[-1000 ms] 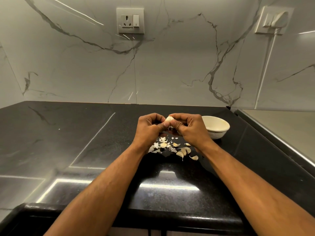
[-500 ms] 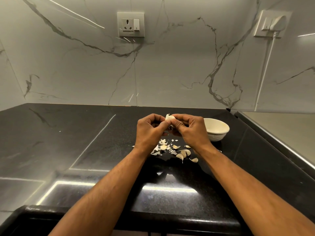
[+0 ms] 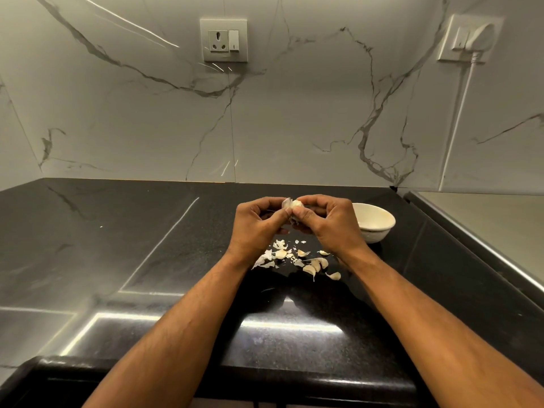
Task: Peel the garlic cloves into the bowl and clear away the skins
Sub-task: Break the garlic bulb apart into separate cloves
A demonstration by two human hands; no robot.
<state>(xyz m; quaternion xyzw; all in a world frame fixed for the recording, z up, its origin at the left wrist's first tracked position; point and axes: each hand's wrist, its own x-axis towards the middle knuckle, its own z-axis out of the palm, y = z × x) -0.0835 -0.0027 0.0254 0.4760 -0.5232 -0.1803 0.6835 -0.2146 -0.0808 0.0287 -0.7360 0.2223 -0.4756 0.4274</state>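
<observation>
Currently both hands raised together above the black surface (image 3: 147, 260), fingers curled, meeting at one garlic clove (image 3: 294, 204). Left hand (image 3: 259, 223) pinches the clove from its side with thumb and fingertips; right hand (image 3: 326, 223) pinches it from the other side, thumb tip against the clove's lower part. A flap of pale skin stands loose at the clove's top left. Clove held in the air, clear of the surface, just left of the bowl.

White bowl (image 3: 379, 228) sits on the surface to the right, partly hidden behind the right hand; its contents cannot be made out. Below the hands, a scatter of loose skins (image 3: 269, 256) and unpeeled cloves (image 3: 316, 265) lies on the surface between the two wrists, skins mostly to the left, cloves mostly to the right.

Marble wall behind. Wall socket (image 3: 223, 39) above centre, second socket with plug (image 3: 471, 38) and white cord at upper right. Steel-edged ledge (image 3: 485, 231) along the right.
</observation>
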